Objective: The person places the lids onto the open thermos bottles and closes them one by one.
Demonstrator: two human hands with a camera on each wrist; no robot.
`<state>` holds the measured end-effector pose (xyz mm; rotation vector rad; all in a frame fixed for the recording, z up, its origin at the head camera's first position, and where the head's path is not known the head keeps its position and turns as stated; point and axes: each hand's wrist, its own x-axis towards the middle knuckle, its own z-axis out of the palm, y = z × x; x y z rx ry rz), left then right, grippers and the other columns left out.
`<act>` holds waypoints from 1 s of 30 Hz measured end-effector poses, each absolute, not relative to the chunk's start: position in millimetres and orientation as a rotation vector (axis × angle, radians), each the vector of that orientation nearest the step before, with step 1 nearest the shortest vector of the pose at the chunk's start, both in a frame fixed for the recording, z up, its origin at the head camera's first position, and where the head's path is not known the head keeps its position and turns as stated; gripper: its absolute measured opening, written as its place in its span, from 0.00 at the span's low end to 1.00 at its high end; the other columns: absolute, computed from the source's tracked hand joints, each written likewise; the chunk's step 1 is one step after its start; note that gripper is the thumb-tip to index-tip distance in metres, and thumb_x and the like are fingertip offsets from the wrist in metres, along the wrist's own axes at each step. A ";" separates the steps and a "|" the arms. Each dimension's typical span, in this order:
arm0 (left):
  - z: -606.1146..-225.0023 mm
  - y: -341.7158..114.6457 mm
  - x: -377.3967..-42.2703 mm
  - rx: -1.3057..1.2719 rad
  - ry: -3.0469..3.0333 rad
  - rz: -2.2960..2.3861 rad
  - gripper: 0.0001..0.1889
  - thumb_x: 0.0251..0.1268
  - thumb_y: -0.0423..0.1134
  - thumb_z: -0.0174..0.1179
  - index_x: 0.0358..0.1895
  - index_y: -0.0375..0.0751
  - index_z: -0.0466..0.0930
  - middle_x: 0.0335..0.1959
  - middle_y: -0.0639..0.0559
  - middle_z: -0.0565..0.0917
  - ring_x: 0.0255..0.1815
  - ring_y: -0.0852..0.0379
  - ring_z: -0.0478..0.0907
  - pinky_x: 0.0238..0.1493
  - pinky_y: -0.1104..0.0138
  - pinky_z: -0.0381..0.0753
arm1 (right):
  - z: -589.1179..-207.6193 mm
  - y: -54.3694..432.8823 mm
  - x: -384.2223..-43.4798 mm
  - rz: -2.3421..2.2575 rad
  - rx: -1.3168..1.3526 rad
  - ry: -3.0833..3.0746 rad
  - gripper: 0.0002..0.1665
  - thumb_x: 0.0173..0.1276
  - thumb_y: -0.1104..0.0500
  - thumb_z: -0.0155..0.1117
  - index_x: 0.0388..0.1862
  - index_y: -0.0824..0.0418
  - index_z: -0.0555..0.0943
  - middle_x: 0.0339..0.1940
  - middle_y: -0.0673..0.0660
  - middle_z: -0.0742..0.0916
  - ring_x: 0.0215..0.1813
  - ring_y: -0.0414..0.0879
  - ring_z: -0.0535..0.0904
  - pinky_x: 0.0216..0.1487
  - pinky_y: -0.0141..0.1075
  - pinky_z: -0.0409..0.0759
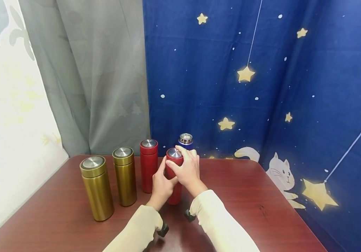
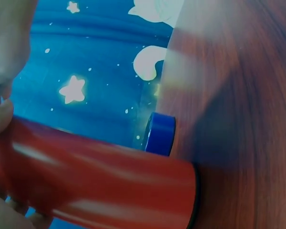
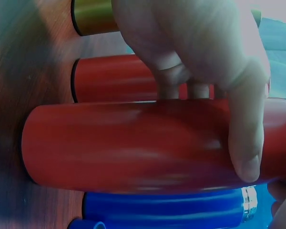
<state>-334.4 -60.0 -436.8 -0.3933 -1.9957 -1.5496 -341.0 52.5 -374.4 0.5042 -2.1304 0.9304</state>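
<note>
A red thermos (image 1: 174,197) with a silver-topped lid (image 1: 174,153) stands on the table in the head view. My left hand (image 1: 162,184) grips its body; in the right wrist view the left thumb (image 3: 248,157) lies across the red wall. Up at the lid, my right hand (image 1: 189,168) holds it with thumb and fingers curled round. Just behind is a blue thermos (image 3: 167,210), its steel neck (image 1: 186,138) bare and mostly covered by my right hand in the head view. A loose blue lid (image 2: 160,134) sits on the table beyond the red thermos.
To the left stand another red thermos (image 1: 149,168) and two gold thermoses, one nearer (image 1: 97,190) and one farther (image 1: 125,180), all with lids on. The brown table (image 1: 240,210) ends at a blue star-patterned curtain (image 1: 218,87) and a grey curtain (image 1: 104,77).
</note>
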 end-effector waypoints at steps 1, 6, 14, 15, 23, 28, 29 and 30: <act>-437.3 -58.7 -334.4 -0.381 -1.991 -1.528 0.46 0.50 0.36 0.75 0.74 0.44 0.60 0.62 0.44 0.78 0.61 0.44 0.75 0.54 0.51 0.78 | -374.7 51.9 -341.2 0.919 0.501 -2.120 0.34 0.55 0.45 0.74 0.59 0.58 0.80 0.49 0.55 0.85 0.49 0.51 0.71 0.49 0.49 0.69; -439.8 -53.2 -337.2 -0.338 -1.938 -1.428 0.45 0.48 0.35 0.75 0.73 0.46 0.63 0.59 0.45 0.79 0.60 0.45 0.76 0.56 0.50 0.76 | -376.6 48.0 -344.3 0.861 0.474 -2.080 0.34 0.54 0.44 0.73 0.58 0.57 0.80 0.49 0.55 0.86 0.47 0.51 0.72 0.48 0.47 0.69; -441.3 -47.5 -340.7 -0.263 -1.891 -1.348 0.46 0.46 0.37 0.76 0.73 0.47 0.64 0.60 0.46 0.79 0.60 0.46 0.77 0.60 0.51 0.73 | -378.4 42.3 -349.1 0.778 0.402 -2.033 0.34 0.53 0.43 0.75 0.57 0.57 0.81 0.49 0.54 0.86 0.45 0.51 0.72 0.47 0.46 0.68; -441.4 -47.5 -340.9 -0.259 -1.889 -1.351 0.46 0.46 0.36 0.76 0.73 0.46 0.64 0.60 0.46 0.79 0.60 0.46 0.76 0.60 0.51 0.73 | -377.9 41.8 -348.7 0.775 0.400 -2.038 0.35 0.53 0.43 0.75 0.57 0.58 0.81 0.49 0.54 0.86 0.45 0.52 0.72 0.47 0.46 0.68; -437.7 -48.4 -339.7 -0.221 -1.978 -1.381 0.46 0.47 0.37 0.76 0.73 0.47 0.62 0.64 0.46 0.75 0.64 0.45 0.72 0.63 0.49 0.70 | -375.2 46.6 -344.9 0.854 0.404 -2.223 0.42 0.57 0.37 0.70 0.69 0.50 0.72 0.58 0.55 0.82 0.53 0.52 0.71 0.50 0.46 0.70; -437.1 -46.9 -335.8 -0.191 -2.027 -1.373 0.51 0.46 0.38 0.76 0.76 0.46 0.56 0.70 0.43 0.68 0.70 0.44 0.64 0.66 0.45 0.65 | -380.3 58.4 -345.2 1.108 0.498 -2.239 0.47 0.60 0.39 0.67 0.75 0.48 0.63 0.63 0.57 0.78 0.60 0.52 0.70 0.56 0.50 0.75; -437.8 -46.7 -333.9 -0.181 -2.026 -1.371 0.52 0.45 0.38 0.77 0.76 0.45 0.55 0.71 0.43 0.66 0.70 0.44 0.63 0.66 0.44 0.64 | -382.0 61.5 -345.2 1.153 0.514 -2.234 0.47 0.61 0.39 0.67 0.76 0.48 0.62 0.65 0.57 0.77 0.61 0.52 0.70 0.57 0.50 0.75; -439.1 -46.8 -332.3 -0.170 -2.020 -1.369 0.53 0.45 0.39 0.77 0.76 0.45 0.55 0.71 0.43 0.65 0.70 0.44 0.63 0.66 0.45 0.64 | -384.0 64.9 -345.8 1.191 0.534 -2.225 0.47 0.61 0.40 0.67 0.76 0.49 0.61 0.65 0.57 0.76 0.63 0.53 0.69 0.58 0.51 0.75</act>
